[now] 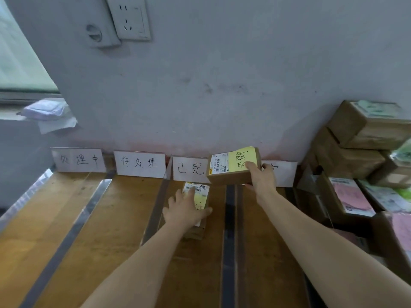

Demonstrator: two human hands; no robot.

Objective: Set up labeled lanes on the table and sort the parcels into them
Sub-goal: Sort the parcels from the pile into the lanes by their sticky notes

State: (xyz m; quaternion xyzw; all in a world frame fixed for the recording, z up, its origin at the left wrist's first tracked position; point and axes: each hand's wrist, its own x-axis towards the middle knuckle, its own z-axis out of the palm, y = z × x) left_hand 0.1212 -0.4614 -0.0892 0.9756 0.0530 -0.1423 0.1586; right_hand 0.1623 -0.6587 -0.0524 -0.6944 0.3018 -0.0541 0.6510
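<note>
Several white handwritten lane labels lean against the wall: one at far left [78,160], a second [139,164], a third [189,168] and a fourth [282,173] partly hidden. Tape strips [229,230] split the wooden table [89,230] into lanes. A small brown parcel [198,194] with a yellow note lies in the third lane; my left hand [185,210] rests flat on it. My right hand [261,176] grips a second brown parcel [231,172] with a yellow note and shipping label, held just above the table at the back of the third lane.
A pile of brown cardboard parcels [360,138] is stacked at the right, with more labelled ones [349,196] below. A wall socket [130,17] hangs above. A window ledge with a white bundle [45,110] is at the left. A metal rail [24,196] edges the table's left side.
</note>
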